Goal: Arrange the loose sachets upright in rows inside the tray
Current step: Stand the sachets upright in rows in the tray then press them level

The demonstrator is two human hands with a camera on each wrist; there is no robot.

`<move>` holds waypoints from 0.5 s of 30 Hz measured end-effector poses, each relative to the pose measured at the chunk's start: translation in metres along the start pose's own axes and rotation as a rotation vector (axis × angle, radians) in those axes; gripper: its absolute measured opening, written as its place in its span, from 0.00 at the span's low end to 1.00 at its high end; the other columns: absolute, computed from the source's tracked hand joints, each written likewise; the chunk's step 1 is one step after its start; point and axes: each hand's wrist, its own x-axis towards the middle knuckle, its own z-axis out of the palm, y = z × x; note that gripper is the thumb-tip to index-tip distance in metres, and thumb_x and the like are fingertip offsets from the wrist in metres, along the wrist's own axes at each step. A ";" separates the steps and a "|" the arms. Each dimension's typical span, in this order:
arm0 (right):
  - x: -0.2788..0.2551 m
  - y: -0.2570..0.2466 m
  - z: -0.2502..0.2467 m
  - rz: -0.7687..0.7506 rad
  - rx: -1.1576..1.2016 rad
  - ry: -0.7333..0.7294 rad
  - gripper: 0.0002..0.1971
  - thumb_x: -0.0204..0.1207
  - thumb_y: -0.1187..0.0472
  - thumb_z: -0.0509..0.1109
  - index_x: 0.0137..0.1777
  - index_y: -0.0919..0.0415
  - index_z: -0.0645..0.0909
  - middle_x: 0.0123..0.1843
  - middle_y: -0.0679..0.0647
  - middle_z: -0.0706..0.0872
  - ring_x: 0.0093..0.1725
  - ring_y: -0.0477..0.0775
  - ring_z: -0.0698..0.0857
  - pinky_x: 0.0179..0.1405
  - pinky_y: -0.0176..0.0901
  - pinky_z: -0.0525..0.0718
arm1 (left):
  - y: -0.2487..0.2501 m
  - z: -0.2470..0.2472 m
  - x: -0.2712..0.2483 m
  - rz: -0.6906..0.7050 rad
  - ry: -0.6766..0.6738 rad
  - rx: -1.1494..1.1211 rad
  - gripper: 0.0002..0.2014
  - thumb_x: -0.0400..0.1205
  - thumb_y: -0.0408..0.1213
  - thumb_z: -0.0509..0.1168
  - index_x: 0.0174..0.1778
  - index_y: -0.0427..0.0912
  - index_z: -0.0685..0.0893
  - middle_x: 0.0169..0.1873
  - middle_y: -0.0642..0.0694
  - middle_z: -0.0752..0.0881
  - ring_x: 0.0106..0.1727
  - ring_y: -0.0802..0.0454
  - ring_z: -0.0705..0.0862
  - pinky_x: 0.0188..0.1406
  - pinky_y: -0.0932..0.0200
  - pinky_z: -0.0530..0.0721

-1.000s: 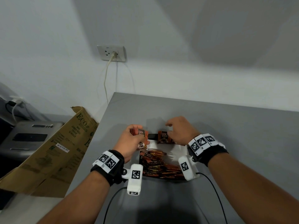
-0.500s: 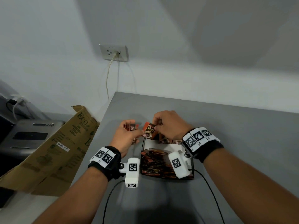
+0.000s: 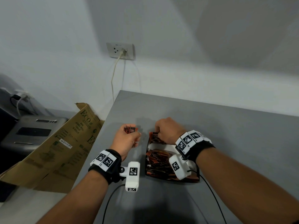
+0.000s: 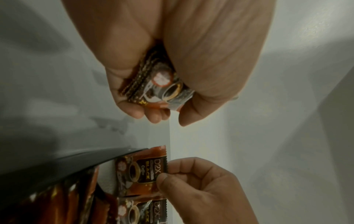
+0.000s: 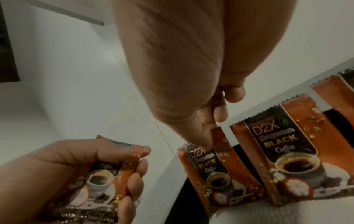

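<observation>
A black tray (image 3: 147,147) sits on the grey table and holds a heap of loose brown-orange coffee sachets (image 3: 157,160). A few sachets stand upright along its far edge (image 5: 283,145). My left hand (image 3: 127,139) hovers left of the tray and grips a small stack of sachets (image 3: 131,130) (image 4: 153,84) (image 5: 99,178). My right hand (image 3: 168,131) is over the tray's far left corner and pinches the top of one upright sachet (image 3: 155,136) (image 5: 212,163) (image 4: 145,171) beside the standing ones.
A folded cardboard box (image 3: 53,152) leans off the table's left edge, with a grey machine (image 3: 30,133) behind it. A wall socket (image 3: 120,51) with a cord hangs above the table's far left corner. Cables (image 3: 110,202) trail from my wrists toward me.
My right hand took a sachet from beside the left hand and carried it down to the tray's far left corner. The left hand drifted slightly left with its stack.
</observation>
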 end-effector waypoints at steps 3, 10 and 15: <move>0.004 0.003 0.005 -0.002 0.003 -0.010 0.08 0.77 0.67 0.69 0.50 0.57 0.87 0.53 0.58 0.89 0.50 0.61 0.87 0.51 0.50 0.87 | -0.001 0.002 0.002 -0.005 -0.009 0.004 0.15 0.79 0.20 0.66 0.56 0.41 0.79 0.40 0.42 0.82 0.33 0.50 0.80 0.29 0.58 0.81; 0.007 0.011 0.015 0.008 0.039 0.019 0.06 0.77 0.66 0.70 0.44 0.55 0.85 0.48 0.56 0.88 0.46 0.58 0.86 0.43 0.45 0.82 | -0.001 0.008 0.003 -0.022 -0.035 0.024 0.15 0.79 0.20 0.64 0.53 0.44 0.80 0.46 0.38 0.82 0.38 0.50 0.79 0.30 0.58 0.83; 0.009 0.014 0.017 0.031 0.065 0.042 0.05 0.77 0.65 0.71 0.42 0.54 0.83 0.45 0.54 0.86 0.46 0.57 0.86 0.42 0.44 0.81 | -0.001 0.010 0.004 -0.039 -0.030 0.021 0.14 0.78 0.20 0.66 0.52 0.44 0.81 0.45 0.37 0.82 0.36 0.49 0.79 0.31 0.56 0.82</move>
